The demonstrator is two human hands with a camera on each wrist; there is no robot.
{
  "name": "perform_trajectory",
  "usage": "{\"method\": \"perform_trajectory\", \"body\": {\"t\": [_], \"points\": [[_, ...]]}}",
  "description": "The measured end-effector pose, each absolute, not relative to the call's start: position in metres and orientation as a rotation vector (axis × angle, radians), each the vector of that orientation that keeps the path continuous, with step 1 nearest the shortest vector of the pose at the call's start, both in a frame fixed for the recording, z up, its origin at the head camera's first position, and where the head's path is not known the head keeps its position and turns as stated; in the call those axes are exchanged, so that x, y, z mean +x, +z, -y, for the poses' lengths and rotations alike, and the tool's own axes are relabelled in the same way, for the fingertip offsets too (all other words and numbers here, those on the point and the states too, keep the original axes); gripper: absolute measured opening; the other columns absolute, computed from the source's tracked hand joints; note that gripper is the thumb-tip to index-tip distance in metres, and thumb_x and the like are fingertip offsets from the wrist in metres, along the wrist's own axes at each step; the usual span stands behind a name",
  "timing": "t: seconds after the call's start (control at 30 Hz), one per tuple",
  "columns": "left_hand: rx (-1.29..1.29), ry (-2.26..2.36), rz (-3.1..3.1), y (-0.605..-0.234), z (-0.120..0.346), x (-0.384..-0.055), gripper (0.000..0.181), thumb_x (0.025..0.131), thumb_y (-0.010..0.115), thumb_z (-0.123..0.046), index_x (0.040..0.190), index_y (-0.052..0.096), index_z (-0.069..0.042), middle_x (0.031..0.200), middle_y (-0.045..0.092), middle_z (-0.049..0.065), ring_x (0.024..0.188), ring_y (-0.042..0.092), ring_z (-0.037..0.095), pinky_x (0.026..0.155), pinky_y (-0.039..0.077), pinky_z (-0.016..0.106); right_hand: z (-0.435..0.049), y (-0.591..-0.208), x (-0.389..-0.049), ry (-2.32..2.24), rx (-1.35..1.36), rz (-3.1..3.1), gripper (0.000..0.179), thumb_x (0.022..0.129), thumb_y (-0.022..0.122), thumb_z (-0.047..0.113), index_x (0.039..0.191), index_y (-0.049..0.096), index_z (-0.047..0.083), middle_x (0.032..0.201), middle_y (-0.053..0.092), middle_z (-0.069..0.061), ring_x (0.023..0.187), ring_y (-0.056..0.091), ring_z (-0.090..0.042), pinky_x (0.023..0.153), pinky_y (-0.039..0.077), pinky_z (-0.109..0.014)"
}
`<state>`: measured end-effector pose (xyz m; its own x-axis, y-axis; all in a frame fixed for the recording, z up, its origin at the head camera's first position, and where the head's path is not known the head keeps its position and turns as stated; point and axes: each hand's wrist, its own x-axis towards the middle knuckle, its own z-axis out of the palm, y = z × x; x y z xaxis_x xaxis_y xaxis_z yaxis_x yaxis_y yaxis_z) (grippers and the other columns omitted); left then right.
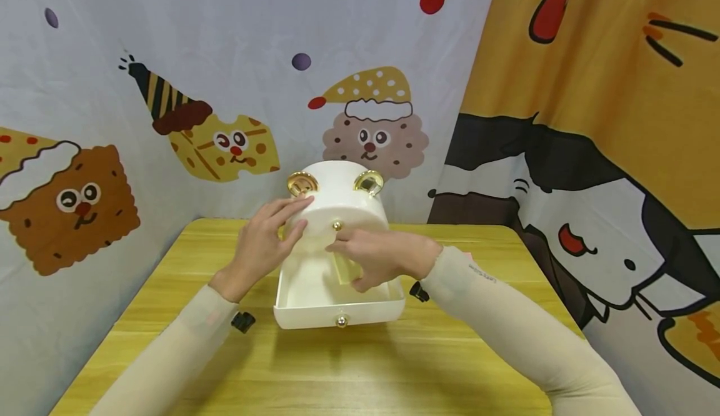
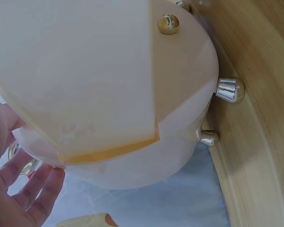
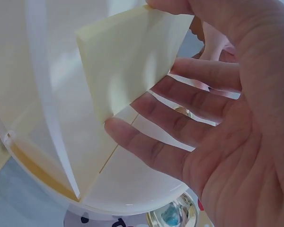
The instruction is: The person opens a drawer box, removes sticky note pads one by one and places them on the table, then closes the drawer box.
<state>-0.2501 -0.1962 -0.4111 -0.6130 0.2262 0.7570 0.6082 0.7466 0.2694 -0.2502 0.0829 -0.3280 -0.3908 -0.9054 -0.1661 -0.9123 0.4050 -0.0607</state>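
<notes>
A white rounded storage box [image 1: 337, 185] with gold ear-shaped trims stands on the table, its lower drawer [image 1: 306, 318] pulled out toward me. Between the thumb and fingers of my right hand [image 1: 390, 253] is a pale yellow pad of sticky notes [image 3: 128, 61], gripped by its edges and held over the open drawer. My left hand [image 1: 261, 235] touches the box's left side with fingers extended; its fingertips lie along the rim in the left wrist view. The box's underside and gold feet [image 2: 230, 90] also show there.
The yellow wood-grain table [image 1: 185, 341] extends around the box on all sides. Gold knobs sit on the upper front [image 1: 337, 225] and on the drawer front [image 1: 341, 321]. Behind the table hangs a cartoon-printed cloth [image 1: 247, 41]. Small black clips [image 1: 243, 322] show by both wrists.
</notes>
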Motion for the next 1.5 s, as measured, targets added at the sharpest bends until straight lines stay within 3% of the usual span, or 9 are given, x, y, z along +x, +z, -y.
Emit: {"method": "perform_trajectory", "body": {"t": [0.9, 1.13, 1.3, 1.5], "points": [[-0.629, -0.681, 2.217, -0.412, 0.197, -0.251, 0.048, 0.107, 0.086, -0.018, 0.155, 0.078, -0.022, 0.148, 0.081, 0.009, 0.116, 0.079, 0.038, 0.055, 0.051, 0.035, -0.101, -0.33, -0.249, -0.034, -1.69, -2.535, 0.085, 0.097, 0.092, 0.028, 0.17, 0.057, 0.002, 0.157, 0.066, -0.016, 0.133, 0.069, -0.025, 0.117, 0.061, -0.036], [-0.622, -0.691, 2.217, -0.413, 0.197, -0.25, 0.048, 0.107, 0.086, -0.017, 0.154, 0.078, -0.023, 0.147, 0.081, 0.009, 0.112, 0.079, 0.036, 0.056, 0.05, 0.034, -0.101, -0.33, -0.247, -0.018, -1.681, -2.574, 0.088, 0.097, 0.093, 0.032, 0.172, 0.055, 0.006, 0.151, 0.068, -0.012, 0.124, 0.068, -0.02, 0.109, 0.063, -0.033], [-0.627, -0.691, 2.221, -0.413, 0.197, -0.25, 0.048, 0.107, 0.086, -0.017, 0.154, 0.078, -0.022, 0.147, 0.081, 0.009, 0.11, 0.079, 0.036, 0.056, 0.05, 0.033, -0.103, -0.331, -0.245, -0.047, -1.638, -2.577, 0.087, 0.098, 0.092, 0.033, 0.172, 0.054, 0.007, 0.155, 0.067, -0.013, 0.13, 0.068, -0.021, 0.114, 0.063, -0.034], [-0.624, -0.694, 2.225, -0.411, 0.196, -0.25, 0.048, 0.107, 0.086, -0.017, 0.154, 0.078, -0.022, 0.149, 0.08, 0.009, 0.114, 0.079, 0.036, 0.056, 0.051, 0.034, -0.109, -0.329, -0.244, -0.089, -1.679, -2.599, 0.084, 0.097, 0.093, 0.029, 0.17, 0.057, 0.006, 0.146, 0.069, -0.012, 0.118, 0.067, -0.019, 0.104, 0.064, -0.033]]}}
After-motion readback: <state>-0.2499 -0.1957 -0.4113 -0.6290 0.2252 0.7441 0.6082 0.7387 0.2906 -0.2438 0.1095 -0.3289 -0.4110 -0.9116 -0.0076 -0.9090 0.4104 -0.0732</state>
